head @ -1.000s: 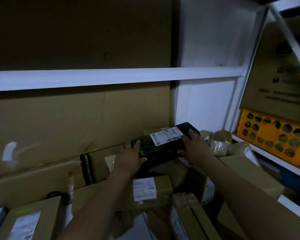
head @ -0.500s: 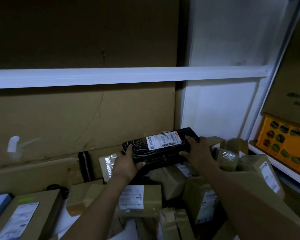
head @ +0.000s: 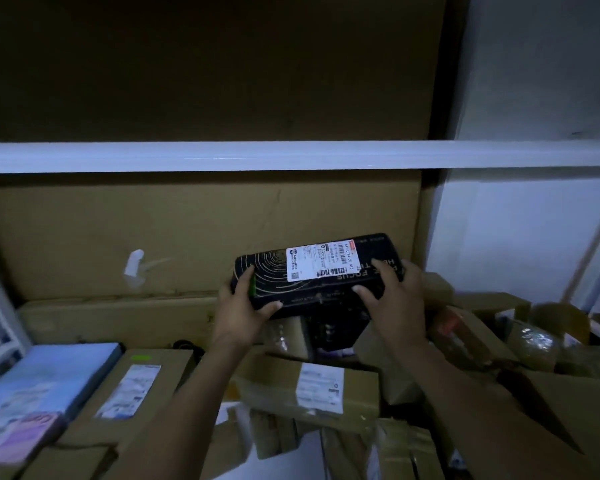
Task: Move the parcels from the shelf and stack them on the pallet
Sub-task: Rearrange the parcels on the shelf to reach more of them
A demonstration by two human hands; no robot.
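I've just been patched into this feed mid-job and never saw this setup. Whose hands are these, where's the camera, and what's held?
No machine here: these are a person's bare hands, filmed by one camera worn on their head, looking forward and down. The left hand and right hand grip the two ends of a black parcel with a white shipping label, held above a heap of brown cardboard parcels. A white shelf beam crosses above.

Single head-worn wide-angle camera looks forward and slightly down from close in: the white shelf beam (head: 291, 155) crosses above centre toward 12 o'clock, with piled cartons (head: 323, 389) near at 6 o'clock.
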